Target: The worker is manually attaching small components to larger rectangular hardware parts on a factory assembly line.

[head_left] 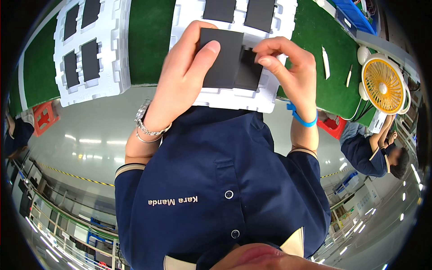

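A flat black rectangular panel [227, 54] is in my left hand [182, 72], the thumb on its face and the fingers behind its left edge. It is above a white molded tray [252, 102]. To its right, another black piece [249, 74] lies in the tray, partly covered by the panel. My right hand [294, 67] is over the tray's right side, thumb and forefinger drawn together beside that piece. Whatever is between those fingertips is too small to make out. Two more black panels [259, 14] rest in the tray's far pockets.
Left on the green tabletop [150, 45] stands a stack of white trays [118, 67] with several black panels. At right lie a white-handled cutter [326, 63] and a thin tool [349, 75], near an orange fan [382, 85]. A blue bin [357, 15] is beyond. A co-worker [371, 150] sits farther right.
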{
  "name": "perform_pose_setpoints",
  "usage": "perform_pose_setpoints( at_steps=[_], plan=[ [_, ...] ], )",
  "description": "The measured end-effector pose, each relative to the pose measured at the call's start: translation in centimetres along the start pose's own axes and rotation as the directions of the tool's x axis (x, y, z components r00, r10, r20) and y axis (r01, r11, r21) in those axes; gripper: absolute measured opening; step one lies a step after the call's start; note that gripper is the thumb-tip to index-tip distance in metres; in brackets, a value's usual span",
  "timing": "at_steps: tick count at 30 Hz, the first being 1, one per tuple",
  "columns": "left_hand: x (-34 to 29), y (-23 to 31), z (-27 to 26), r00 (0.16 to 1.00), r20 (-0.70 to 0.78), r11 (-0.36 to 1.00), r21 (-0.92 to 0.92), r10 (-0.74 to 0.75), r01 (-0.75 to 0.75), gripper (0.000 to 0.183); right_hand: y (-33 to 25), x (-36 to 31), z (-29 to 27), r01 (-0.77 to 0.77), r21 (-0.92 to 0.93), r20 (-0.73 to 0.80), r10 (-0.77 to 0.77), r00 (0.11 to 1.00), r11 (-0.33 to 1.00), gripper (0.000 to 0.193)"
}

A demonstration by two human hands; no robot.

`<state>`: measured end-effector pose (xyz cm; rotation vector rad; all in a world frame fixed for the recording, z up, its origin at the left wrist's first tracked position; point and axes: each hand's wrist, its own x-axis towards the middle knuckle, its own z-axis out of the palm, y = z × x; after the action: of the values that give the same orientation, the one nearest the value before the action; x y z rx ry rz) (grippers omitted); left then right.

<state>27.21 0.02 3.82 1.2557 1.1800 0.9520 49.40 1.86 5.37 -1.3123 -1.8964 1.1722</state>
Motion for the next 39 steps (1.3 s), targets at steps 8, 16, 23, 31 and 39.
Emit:
perform_pose_setpoints(
  at_steps=[8,16,23,31,39],
  plan=[
    [0.2,-0.8,-0.8,0.986,-0.038,0.819,0.563,0.160,-0.111,0.023,-0.4,-2.0,0.8,0.285,-0.629,0.253,-0.156,0.955,0.724,0.069],
    [1.1,-2.1,-1.9,0.926,0.099,0.595,0.740,0.364,-0.313,0.020,1.1,-1.5,-0.4,0.493,-0.647,0.169,-0.521,0.837,0.582,0.033],
    [1.0,-2.3,-2.4,0.921,0.149,0.578,0.739,0.359,-0.345,0.028,1.9,0.0,-0.4,0.454,-0.699,0.008,-0.629,0.777,0.552,0.030],
    [-0.5,-0.5,-0.9,0.969,0.239,0.966,-0.229,-0.064,0.120,0.047,-1.2,-0.5,0.5,0.400,-0.793,-0.136,-0.774,0.618,0.460,0.038],
    [0.5,0.5,0.4,0.992,0.094,0.838,-0.533,-0.081,0.118,0.035,-1.1,-0.2,2.0,0.521,-0.460,-0.180,-0.650,0.739,0.719,0.018]
  ],
)
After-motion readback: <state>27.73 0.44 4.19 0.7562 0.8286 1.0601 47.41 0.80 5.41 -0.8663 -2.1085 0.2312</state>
